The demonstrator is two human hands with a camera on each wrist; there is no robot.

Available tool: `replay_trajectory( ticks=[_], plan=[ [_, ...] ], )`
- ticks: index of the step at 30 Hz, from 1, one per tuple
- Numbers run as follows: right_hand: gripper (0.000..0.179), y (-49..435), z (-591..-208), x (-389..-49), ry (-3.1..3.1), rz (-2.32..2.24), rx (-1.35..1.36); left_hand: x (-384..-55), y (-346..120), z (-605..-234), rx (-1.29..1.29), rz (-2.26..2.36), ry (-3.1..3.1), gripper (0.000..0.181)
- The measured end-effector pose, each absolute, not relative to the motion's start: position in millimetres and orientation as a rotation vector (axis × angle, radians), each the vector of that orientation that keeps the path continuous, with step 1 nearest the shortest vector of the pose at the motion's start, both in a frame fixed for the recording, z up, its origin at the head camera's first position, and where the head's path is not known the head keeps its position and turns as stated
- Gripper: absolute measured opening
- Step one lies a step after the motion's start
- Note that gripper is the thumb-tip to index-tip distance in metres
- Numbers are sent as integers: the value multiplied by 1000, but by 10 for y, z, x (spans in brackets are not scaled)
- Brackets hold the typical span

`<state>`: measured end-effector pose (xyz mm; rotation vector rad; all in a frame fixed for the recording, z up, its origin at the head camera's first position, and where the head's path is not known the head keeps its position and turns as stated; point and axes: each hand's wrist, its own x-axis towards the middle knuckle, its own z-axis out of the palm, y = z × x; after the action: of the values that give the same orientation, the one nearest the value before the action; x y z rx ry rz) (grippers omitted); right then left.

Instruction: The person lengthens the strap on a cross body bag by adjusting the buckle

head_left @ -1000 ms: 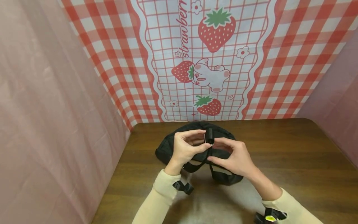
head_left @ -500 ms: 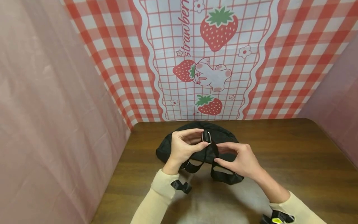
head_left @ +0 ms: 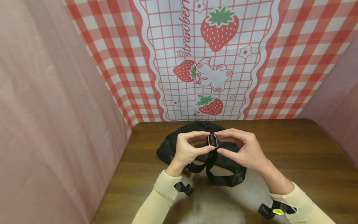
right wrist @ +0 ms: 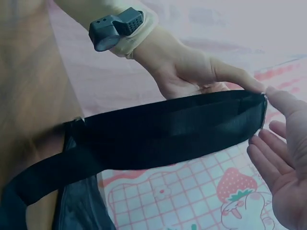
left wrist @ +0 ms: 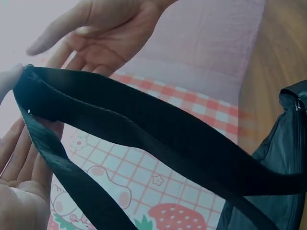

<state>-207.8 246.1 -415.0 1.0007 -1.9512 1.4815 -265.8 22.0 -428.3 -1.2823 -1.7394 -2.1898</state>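
A black fabric bag with a curved top lies on the table, its black webbing strap looped toward me. My left hand pinches the strap's metal-framed slider buckle between thumb and fingers, raised in front of the bag. From the other side, my right hand has its thumb and fingertips at the same buckle's right edge. In the right wrist view, the right thumb meets the buckle's upper corner and its fingers lie by the lower one. The left wrist view shows the doubled strap stretching from the buckle to the bag.
The brown wooden table extends on both sides of the bag. Behind it hangs a red-and-white checked cloth with strawberries. A pink curtain borders the left side, and another pink cloth the right.
My right hand has risen from the strap below to the buckle's right edge. The buckle has turned and shifted slightly right with my left hand. The strap loop has swung a little.
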Motion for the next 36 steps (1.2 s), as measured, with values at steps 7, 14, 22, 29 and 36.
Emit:
replay_trajectory(
  ticks=[7,14,22,29,36],
  plan=[
    [57,2468,-4109,-2080,-1986,1492,978,-2610,252,-4254,-1275,-2176,-1825,42],
    [53,2494,-4050,-2061,-2032,1577,907,-2632,270,-4269,-1281,-2183,-1861,44],
    [52,2513,-4020,-2040,-2108,1538,836,-2678,252,-4312,-1192,-2219,-1913,39],
    [51,2530,-4032,-2041,-2226,1517,812,-2653,262,-4260,-1125,-2195,-1958,38],
    [48,2606,-4026,-2020,-2384,1460,756,-2623,267,-4234,-1079,-2056,-2099,37]
  ],
)
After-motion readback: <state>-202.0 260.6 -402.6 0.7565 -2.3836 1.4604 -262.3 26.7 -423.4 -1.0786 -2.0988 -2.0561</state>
